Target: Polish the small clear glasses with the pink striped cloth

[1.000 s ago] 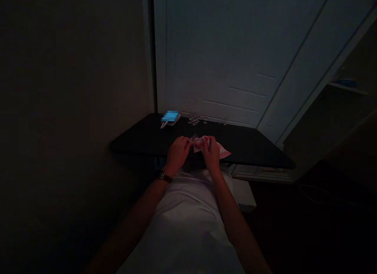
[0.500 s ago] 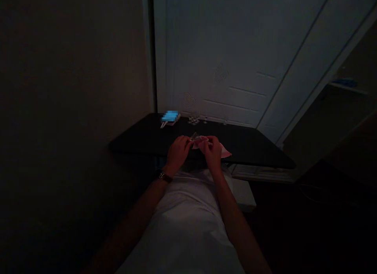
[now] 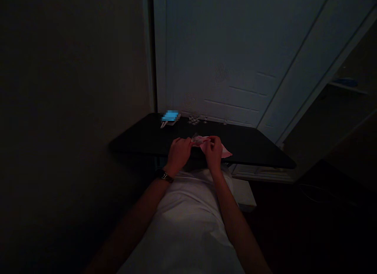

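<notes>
The room is very dim. A pink sheet of paper (image 3: 224,151) lies on a black table (image 3: 141,138) near its front edge. My left hand (image 3: 179,153), with a watch on the wrist, pinches the paper's left end with closed fingers. My right hand (image 3: 214,152) grips the same paper from the right, its fingers curled over a folded part. The two hands are close together, and the fold between them is partly hidden by the fingers.
At the table's far edge lie a blue-lit object (image 3: 170,117) and several small clear glass-like pieces (image 3: 196,119). A white panelled door (image 3: 224,62) stands behind the table. A dark wall is at the left, and a shelf (image 3: 347,85) at the right.
My hands have shifted slightly on the pink paper, and the raised bunch between them is now flatter and lower. Nothing else has moved.
</notes>
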Demonstrator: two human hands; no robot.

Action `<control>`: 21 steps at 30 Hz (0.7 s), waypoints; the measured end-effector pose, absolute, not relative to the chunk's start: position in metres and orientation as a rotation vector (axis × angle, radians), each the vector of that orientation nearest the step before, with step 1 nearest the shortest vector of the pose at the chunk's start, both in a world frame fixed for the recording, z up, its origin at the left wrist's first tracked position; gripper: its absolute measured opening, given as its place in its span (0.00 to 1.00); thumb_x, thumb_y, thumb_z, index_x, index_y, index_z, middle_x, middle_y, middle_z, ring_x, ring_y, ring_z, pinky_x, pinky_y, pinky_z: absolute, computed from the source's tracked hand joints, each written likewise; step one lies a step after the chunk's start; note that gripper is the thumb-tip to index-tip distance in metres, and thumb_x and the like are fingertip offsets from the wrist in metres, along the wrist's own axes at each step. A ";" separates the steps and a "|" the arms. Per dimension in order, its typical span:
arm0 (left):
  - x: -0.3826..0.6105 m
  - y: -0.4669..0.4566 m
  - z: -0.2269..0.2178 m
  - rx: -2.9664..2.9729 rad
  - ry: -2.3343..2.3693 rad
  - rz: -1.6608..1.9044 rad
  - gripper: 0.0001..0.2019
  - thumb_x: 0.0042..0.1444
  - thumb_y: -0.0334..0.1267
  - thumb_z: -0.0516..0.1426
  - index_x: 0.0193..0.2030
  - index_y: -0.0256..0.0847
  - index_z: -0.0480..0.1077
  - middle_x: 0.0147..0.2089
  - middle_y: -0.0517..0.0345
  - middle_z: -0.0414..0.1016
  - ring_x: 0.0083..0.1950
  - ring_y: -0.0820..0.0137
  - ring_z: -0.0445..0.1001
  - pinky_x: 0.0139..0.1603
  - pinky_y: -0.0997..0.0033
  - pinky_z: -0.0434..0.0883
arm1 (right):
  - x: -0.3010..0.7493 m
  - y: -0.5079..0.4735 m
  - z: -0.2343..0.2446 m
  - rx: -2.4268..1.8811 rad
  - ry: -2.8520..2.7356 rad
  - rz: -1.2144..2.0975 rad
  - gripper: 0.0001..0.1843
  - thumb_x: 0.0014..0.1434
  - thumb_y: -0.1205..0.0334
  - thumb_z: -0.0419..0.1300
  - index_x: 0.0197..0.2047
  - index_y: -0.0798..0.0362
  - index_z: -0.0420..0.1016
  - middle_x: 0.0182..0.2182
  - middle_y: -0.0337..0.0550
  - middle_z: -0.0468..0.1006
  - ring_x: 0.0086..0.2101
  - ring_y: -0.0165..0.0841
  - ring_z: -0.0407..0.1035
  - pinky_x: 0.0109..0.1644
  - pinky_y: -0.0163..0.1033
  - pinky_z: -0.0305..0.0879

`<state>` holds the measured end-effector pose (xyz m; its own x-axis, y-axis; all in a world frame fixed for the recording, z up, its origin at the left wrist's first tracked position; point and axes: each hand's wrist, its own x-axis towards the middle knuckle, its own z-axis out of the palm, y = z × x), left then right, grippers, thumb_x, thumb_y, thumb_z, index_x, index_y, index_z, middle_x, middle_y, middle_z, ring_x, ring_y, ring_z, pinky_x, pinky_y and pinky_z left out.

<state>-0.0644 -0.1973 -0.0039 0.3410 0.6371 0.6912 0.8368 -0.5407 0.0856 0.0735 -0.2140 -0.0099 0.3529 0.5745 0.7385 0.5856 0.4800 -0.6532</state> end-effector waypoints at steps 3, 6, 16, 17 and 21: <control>-0.064 -0.196 -0.007 -2.187 -1.461 -1.046 0.13 0.62 0.36 0.42 0.37 0.36 0.66 0.33 0.50 0.72 0.40 0.63 0.70 0.52 0.58 0.58 | 0.072 -0.217 -0.007 -1.138 -1.381 0.029 0.11 0.60 0.60 0.46 0.38 0.53 0.67 0.35 0.42 0.72 0.37 0.31 0.66 0.42 0.36 0.60; -0.065 -0.192 -0.009 -2.158 -1.522 -1.064 0.13 0.62 0.36 0.42 0.37 0.35 0.66 0.36 0.48 0.73 0.42 0.62 0.70 0.52 0.58 0.59 | 0.071 -0.220 -0.006 -1.140 -1.526 0.103 0.15 0.61 0.61 0.43 0.34 0.52 0.70 0.29 0.39 0.74 0.31 0.30 0.67 0.37 0.34 0.60; -0.068 -0.194 -0.004 -2.304 -1.318 -1.197 0.08 0.59 0.36 0.48 0.37 0.38 0.66 0.38 0.52 0.70 0.43 0.64 0.65 0.45 0.65 0.63 | 0.071 -0.224 -0.001 -1.090 -1.469 0.132 0.14 0.60 0.63 0.44 0.36 0.53 0.70 0.31 0.41 0.75 0.33 0.31 0.69 0.37 0.34 0.61; -0.068 -0.195 -0.004 -2.328 -1.300 -1.197 0.07 0.59 0.37 0.49 0.37 0.38 0.66 0.39 0.53 0.70 0.43 0.64 0.65 0.45 0.65 0.63 | 0.073 -0.226 0.001 -1.092 -1.425 0.115 0.14 0.60 0.63 0.43 0.37 0.53 0.70 0.31 0.41 0.74 0.33 0.31 0.68 0.38 0.34 0.62; -0.069 -0.197 -0.005 -2.396 -1.276 -1.168 0.07 0.57 0.38 0.51 0.38 0.40 0.68 0.40 0.53 0.70 0.44 0.64 0.65 0.43 0.64 0.62 | 0.085 -0.236 0.008 -1.249 -1.323 -0.088 0.13 0.58 0.66 0.44 0.37 0.53 0.68 0.35 0.43 0.72 0.38 0.32 0.66 0.44 0.37 0.60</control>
